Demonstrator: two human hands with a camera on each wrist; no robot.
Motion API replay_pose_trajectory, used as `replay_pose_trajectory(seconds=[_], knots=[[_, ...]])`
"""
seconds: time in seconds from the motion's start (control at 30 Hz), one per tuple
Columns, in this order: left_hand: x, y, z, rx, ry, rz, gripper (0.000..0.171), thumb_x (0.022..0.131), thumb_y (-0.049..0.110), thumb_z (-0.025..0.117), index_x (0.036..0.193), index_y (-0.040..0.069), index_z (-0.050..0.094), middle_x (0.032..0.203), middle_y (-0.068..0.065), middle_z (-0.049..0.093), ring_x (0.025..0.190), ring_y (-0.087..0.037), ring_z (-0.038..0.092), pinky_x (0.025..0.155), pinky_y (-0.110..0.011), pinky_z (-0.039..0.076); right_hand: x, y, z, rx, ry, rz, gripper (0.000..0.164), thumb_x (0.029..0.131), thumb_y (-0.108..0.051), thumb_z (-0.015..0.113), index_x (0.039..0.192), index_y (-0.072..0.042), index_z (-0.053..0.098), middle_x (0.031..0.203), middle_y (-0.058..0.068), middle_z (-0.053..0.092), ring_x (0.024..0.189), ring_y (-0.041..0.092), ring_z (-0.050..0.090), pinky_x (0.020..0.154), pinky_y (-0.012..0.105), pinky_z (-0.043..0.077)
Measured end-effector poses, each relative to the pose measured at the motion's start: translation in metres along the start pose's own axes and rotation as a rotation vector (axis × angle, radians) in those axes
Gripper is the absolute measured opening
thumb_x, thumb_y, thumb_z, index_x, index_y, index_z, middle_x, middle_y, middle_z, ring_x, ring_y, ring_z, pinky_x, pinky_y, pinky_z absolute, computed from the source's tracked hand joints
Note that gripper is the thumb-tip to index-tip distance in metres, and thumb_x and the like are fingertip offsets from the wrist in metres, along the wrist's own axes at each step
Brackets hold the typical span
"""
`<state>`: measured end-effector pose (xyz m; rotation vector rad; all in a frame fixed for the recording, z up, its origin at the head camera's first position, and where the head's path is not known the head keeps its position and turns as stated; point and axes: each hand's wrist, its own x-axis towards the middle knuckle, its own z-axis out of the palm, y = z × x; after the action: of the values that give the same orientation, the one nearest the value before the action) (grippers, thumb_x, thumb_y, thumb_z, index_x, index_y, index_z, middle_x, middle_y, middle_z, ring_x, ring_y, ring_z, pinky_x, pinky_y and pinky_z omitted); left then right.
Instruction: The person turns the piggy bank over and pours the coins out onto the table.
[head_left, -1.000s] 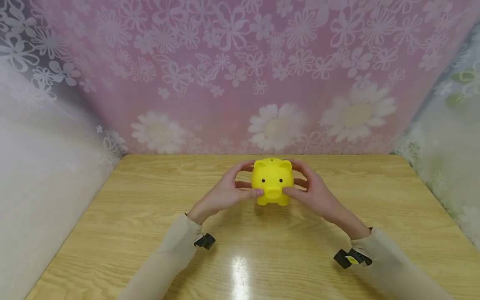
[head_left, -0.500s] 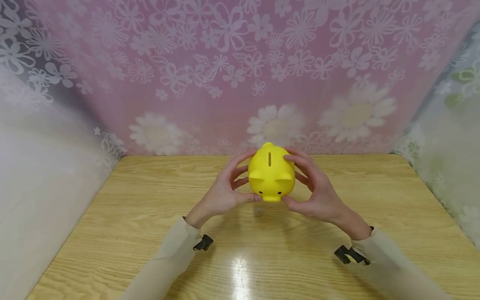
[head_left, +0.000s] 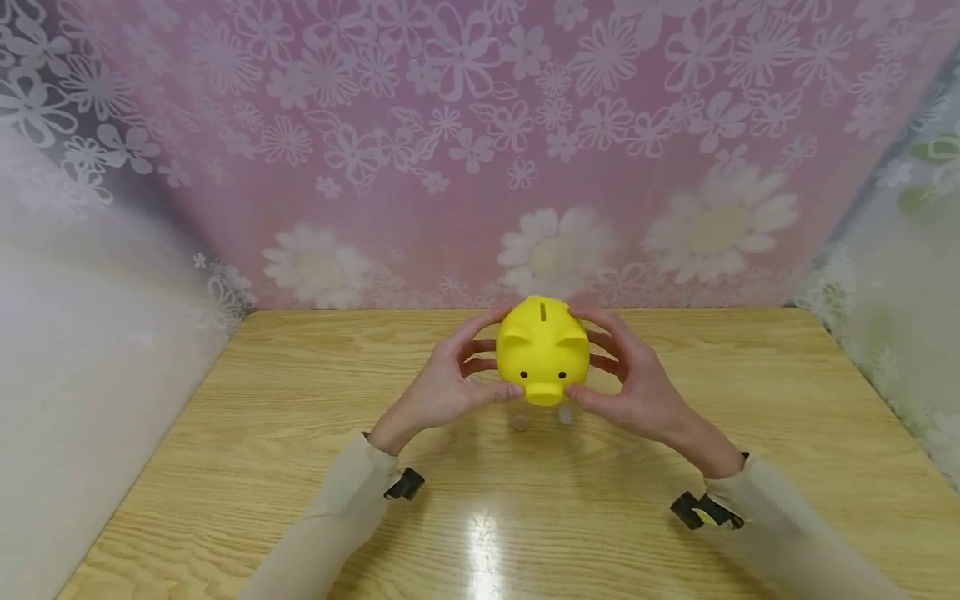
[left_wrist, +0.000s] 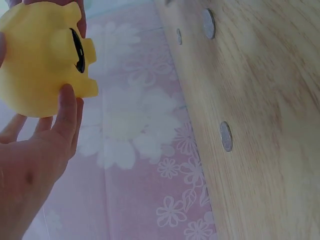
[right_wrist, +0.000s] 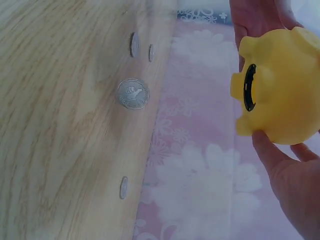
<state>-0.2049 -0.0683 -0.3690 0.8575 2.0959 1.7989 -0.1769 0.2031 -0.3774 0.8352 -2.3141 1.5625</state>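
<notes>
A yellow piggy bank [head_left: 543,350] hangs above the wooden table, its face toward me and its coin slot on top. My left hand [head_left: 441,385] grips one side, thumb beside the snout and fingers around the body. On the opposite side my right hand [head_left: 647,395] holds it the same way. In the right wrist view, a black-rimmed round hole [right_wrist: 250,87] shows in its underside. Below it in the head view are two silvery coins [head_left: 519,422]. One coin [right_wrist: 133,93] turns its embossed face to the right wrist camera.
More coins lie on the wooden table [head_left: 300,433], among them one coin [right_wrist: 123,187] seen in the right wrist view and another coin [left_wrist: 226,136] in the left wrist view. A pink floral cloth [head_left: 420,208] hangs behind the table's back edge.
Both hands tipped the piggy bank forward, bringing its slot into view, then tilted it partly back. A second coin now shows below it on the right in the head view.
</notes>
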Motion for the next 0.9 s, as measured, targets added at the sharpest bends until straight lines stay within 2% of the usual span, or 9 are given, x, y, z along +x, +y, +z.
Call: replay_pose_trajectory(seconds=[0.13, 0.23, 0.33, 0.43, 0.5, 0.6, 0.7, 0.8, 0.9], knots=[[0.0, 0.001, -0.003, 0.047, 0.012, -0.065, 0.078, 0.09, 0.022, 0.08, 0.155, 0.038, 0.04, 0.153, 0.004, 0.043, 0.121, -0.026, 0.064, 0.094, -0.04, 0.061, 0.0, -0.002, 0.0, -0.024, -0.001, 0.051, 0.077, 0.084, 0.004, 0.076, 0.152, -0.013, 0.044, 0.152, 0.011, 0.048, 0.121, 0.018, 0.064, 0.093, 0.021, 0.057], [0.003, -0.001, -0.003, 0.093, 0.006, -0.154, 0.068, 0.094, 0.037, 0.074, 0.155, 0.03, 0.043, 0.145, -0.004, 0.051, 0.11, -0.032, 0.069, 0.09, -0.045, 0.062, 0.002, -0.006, -0.001, -0.032, -0.055, 0.189, 0.059, 0.097, -0.01, 0.068, 0.151, -0.011, 0.044, 0.145, 0.017, 0.051, 0.108, 0.018, 0.068, 0.084, 0.028, 0.061], [0.004, -0.005, 0.0, 0.131, -0.017, -0.25, 0.07, 0.098, 0.053, 0.063, 0.155, 0.016, 0.044, 0.134, -0.013, 0.059, 0.098, -0.038, 0.073, 0.084, -0.049, 0.063, 0.003, -0.006, 0.0, 0.016, -0.138, 0.36, 0.049, 0.107, -0.027, 0.055, 0.15, -0.007, 0.043, 0.134, 0.024, 0.054, 0.097, 0.028, 0.071, 0.078, 0.039, 0.064], [0.003, -0.011, 0.004, 0.121, -0.043, -0.322, 0.074, 0.1, 0.062, 0.053, 0.15, 0.008, 0.049, 0.124, -0.017, 0.066, 0.088, -0.038, 0.075, 0.079, -0.051, 0.064, 0.002, -0.001, 0.002, 0.103, -0.21, 0.5, 0.052, 0.11, -0.039, 0.045, 0.149, -0.004, 0.042, 0.128, 0.027, 0.056, 0.09, 0.03, 0.073, 0.077, 0.048, 0.064], [0.001, -0.015, 0.007, 0.099, -0.053, -0.364, 0.073, 0.101, 0.065, 0.048, 0.146, 0.007, 0.054, 0.116, -0.016, 0.069, 0.082, -0.035, 0.076, 0.078, -0.051, 0.064, 0.0, 0.001, 0.004, 0.139, -0.243, 0.569, 0.056, 0.11, -0.045, 0.041, 0.148, -0.003, 0.043, 0.125, 0.026, 0.059, 0.085, 0.028, 0.074, 0.077, 0.049, 0.064], [0.001, -0.019, 0.01, 0.075, -0.065, -0.405, 0.074, 0.102, 0.066, 0.044, 0.141, 0.006, 0.059, 0.105, -0.015, 0.072, 0.077, -0.032, 0.075, 0.077, -0.05, 0.064, -0.001, 0.003, 0.005, 0.183, -0.283, 0.651, 0.064, 0.109, -0.051, 0.039, 0.149, -0.001, 0.041, 0.125, 0.024, 0.061, 0.085, 0.027, 0.074, 0.078, 0.048, 0.064], [0.001, -0.022, 0.013, 0.077, -0.072, -0.434, 0.075, 0.101, 0.068, 0.044, 0.14, 0.007, 0.059, 0.102, -0.014, 0.073, 0.076, -0.029, 0.075, 0.075, -0.048, 0.064, -0.003, 0.004, 0.005, 0.238, -0.314, 0.712, 0.069, 0.109, -0.054, 0.038, 0.152, 0.0, 0.034, 0.128, 0.025, 0.059, 0.089, 0.027, 0.074, 0.08, 0.045, 0.064], [0.002, -0.023, 0.014, 0.097, -0.082, -0.431, 0.075, 0.1, 0.068, 0.047, 0.146, 0.01, 0.055, 0.115, -0.014, 0.07, 0.079, -0.028, 0.076, 0.076, -0.045, 0.065, -0.006, 0.005, 0.003, 0.266, -0.326, 0.736, 0.068, 0.109, -0.051, 0.039, 0.155, -0.003, 0.024, 0.137, 0.028, 0.053, 0.1, 0.027, 0.073, 0.085, 0.043, 0.063], [0.003, -0.022, 0.014, 0.09, -0.093, -0.396, 0.074, 0.099, 0.062, 0.055, 0.154, 0.014, 0.045, 0.133, -0.014, 0.061, 0.089, -0.029, 0.076, 0.081, -0.043, 0.064, -0.009, 0.007, 0.0, 0.241, -0.31, 0.692, 0.068, 0.109, -0.045, 0.046, 0.157, -0.007, 0.018, 0.146, 0.03, 0.046, 0.113, 0.031, 0.069, 0.091, 0.044, 0.062]])
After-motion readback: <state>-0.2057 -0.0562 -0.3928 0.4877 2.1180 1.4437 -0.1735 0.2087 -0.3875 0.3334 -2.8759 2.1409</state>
